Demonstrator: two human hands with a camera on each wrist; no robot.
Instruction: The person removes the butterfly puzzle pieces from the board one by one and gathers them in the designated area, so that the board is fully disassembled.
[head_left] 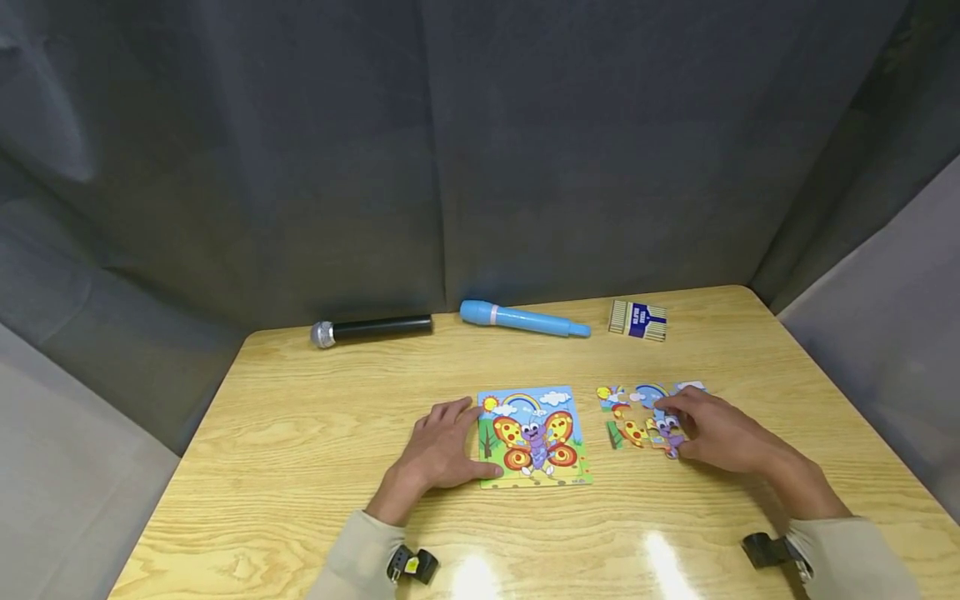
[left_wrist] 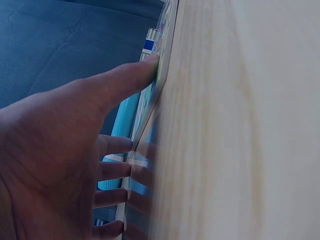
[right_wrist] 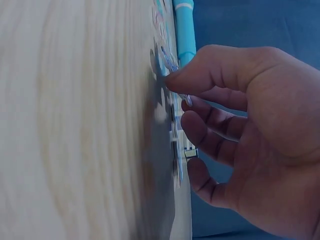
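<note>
On the tabletop [head_left: 300, 433], the left hand [head_left: 442, 450] is lying flat-fingered against the puzzle board [head_left: 534, 436]; the right hand [head_left: 720, 433] is pinching a loose puzzle piece [head_left: 669, 433].

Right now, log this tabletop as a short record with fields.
Surface: pale wooden table
Left hand: fingers straight, resting on the left edge of the square butterfly puzzle board
Right hand: fingers curled on loose colourful puzzle pieces
Far edge: black microphone, blue toy microphone, striped box
</note>
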